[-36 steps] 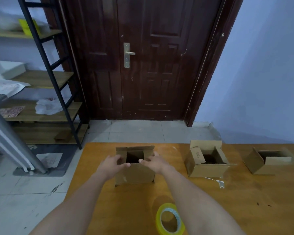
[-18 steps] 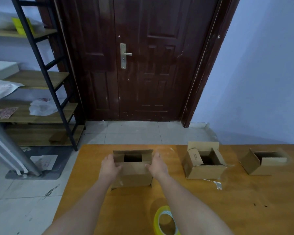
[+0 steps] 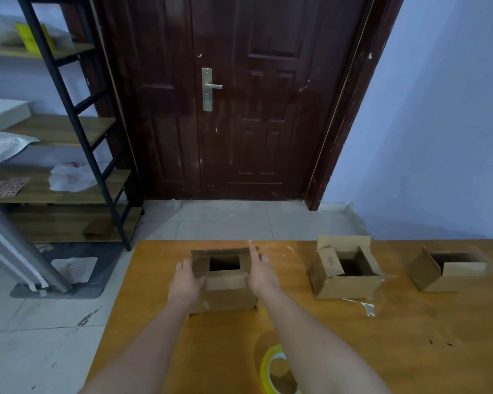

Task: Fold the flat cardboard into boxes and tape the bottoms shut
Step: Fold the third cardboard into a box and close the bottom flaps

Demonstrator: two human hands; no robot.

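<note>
A small cardboard box (image 3: 225, 291) stands upright near the far left of the wooden table (image 3: 410, 336), its top flaps partly folded in around a dark square opening. My left hand (image 3: 186, 280) lies flat against the box's left side. My right hand (image 3: 261, 273) lies against its right side with fingers straight, the index finger pointing up past the rim. Two more folded boxes stand to the right: one (image 3: 345, 268) with flaps up, another (image 3: 450, 270) near the right edge. A yellow tape roll (image 3: 278, 371) lies on the table by my right forearm.
A scrap of tape (image 3: 367, 308) lies on the table in front of the middle box. Beyond the table is tiled floor, a dark wooden door (image 3: 239, 95), a black-framed shelf rack (image 3: 60, 137) at left and a blue wall at right.
My hands slid from the box's top flaps down to its two sides. My right fingers have straightened, and the box stands a little farther forward.
</note>
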